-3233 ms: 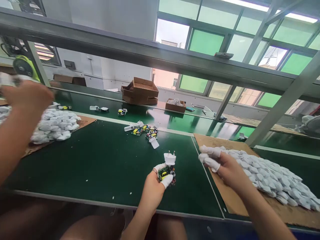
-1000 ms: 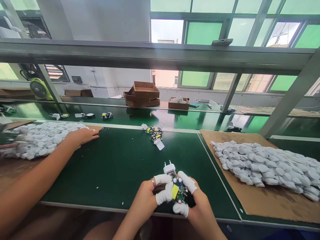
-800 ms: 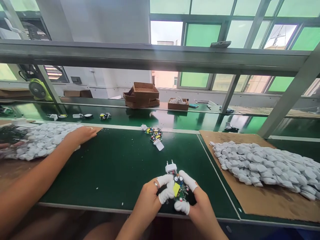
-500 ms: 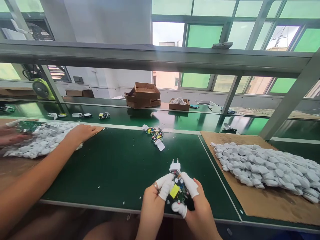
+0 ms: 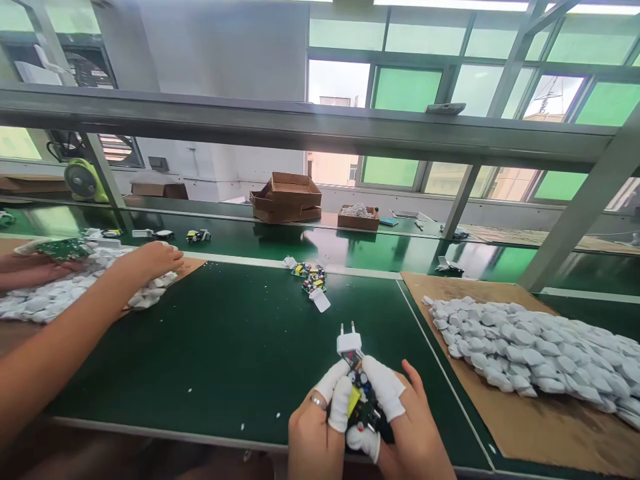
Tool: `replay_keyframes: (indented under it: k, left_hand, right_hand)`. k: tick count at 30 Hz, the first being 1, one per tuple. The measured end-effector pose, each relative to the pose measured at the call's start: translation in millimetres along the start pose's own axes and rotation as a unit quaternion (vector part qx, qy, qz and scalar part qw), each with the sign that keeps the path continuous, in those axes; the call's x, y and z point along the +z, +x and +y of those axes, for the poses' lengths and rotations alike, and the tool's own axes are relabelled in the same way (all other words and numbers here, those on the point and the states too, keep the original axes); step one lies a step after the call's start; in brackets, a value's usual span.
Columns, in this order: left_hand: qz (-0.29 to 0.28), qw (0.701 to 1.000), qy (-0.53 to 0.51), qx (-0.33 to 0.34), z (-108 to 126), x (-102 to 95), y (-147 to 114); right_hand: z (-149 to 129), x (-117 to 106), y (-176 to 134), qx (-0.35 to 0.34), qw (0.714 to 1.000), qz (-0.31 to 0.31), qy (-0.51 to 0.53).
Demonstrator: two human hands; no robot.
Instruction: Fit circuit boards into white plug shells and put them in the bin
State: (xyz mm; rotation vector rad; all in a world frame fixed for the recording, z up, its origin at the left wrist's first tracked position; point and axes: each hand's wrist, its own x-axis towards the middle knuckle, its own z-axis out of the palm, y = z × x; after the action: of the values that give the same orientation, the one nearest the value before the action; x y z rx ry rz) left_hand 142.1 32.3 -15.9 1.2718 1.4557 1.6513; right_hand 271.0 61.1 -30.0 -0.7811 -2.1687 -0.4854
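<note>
Between my two hands is a small circuit board (image 5: 367, 400) with a yellow block and several components. A white two-pin plug piece (image 5: 349, 343) sits at its far end, pins pointing away from me. My left hand (image 5: 323, 413), with white finger covers and a ring, grips the board's left side. On its right side, my right hand (image 5: 400, 407) is closed, white-covered thumb and fingers around the edge. The board's lower part is partly hidden by my fingers. Farther off on the green work surface (image 5: 225, 347) lie populated circuit boards (image 5: 311, 277) with white pieces attached.
At the right, a heap of white plastic pieces (image 5: 530, 340) covers a cardboard sheet (image 5: 450, 290). A co-worker's arm (image 5: 85, 307) reaches over another white heap (image 5: 45, 300) at the left. Cardboard boxes (image 5: 286, 198) stand behind the belt, below a grey beam (image 5: 250, 123).
The camera view has tilted up slightly. My hands have tipped the board, so less of its yellow block shows. At the left, the co-worker's hand has moved left over the white heap.
</note>
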Motion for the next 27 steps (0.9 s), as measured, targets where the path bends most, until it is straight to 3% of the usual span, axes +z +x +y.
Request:
replay_keyframes:
  k: [2, 6, 8, 14, 16, 18, 21, 24, 27]
  left_hand:
    - [-0.016, 1.0, -0.004, 0.01, -1.7, -1.5, 2.4]
    - [-0.13, 0.969, -0.185, -0.097, -1.6, -8.8, 10.4]
    - [-0.12, 0.964, -0.213, -0.108, -1.5, -10.7, 9.8]
    - [-0.019, 0.987, -0.139, -0.081, -14.5, -7.3, -4.6]
    - [-0.057, 0.992, -0.11, -0.035, -17.8, -13.1, -1.0]
    - [-0.156, 0.986, -0.056, 0.034, -15.4, -24.7, 8.8]
    - [-0.281, 0.95, 0.085, 0.101, -1.0, -45.0, 26.8]
    - [-0.313, 0.895, 0.291, 0.127, 19.4, -55.5, 36.4]
    - [-0.296, 0.804, 0.489, 0.165, 34.5, -52.3, 33.0]
  right_hand:
    - [-0.8, -1.4, 0.8, -0.001, 1.0, -0.006, 0.004]
    - [-3.1, -3.8, 2.1, 0.056, 0.998, -0.013, 0.026]
    - [-6.4, -1.8, 2.0, 0.083, 0.996, -0.016, 0.039]
    - [-18.4, 9.9, 1.3, 0.135, 0.986, 0.017, 0.095]
    - [-16.7, 6.7, 4.4, 0.145, 0.983, 0.006, 0.112]
    - [-11.8, -0.5, 8.9, 0.145, 0.982, -0.012, 0.12]
    - [-4.3, -11.6, 15.3, 0.11, 0.983, -0.071, 0.13]
    - [-3.1, -16.4, 20.7, 0.081, 0.978, -0.147, 0.126]
    - [-7.5, -16.8, 27.2, 0.052, 0.982, -0.157, 0.09]
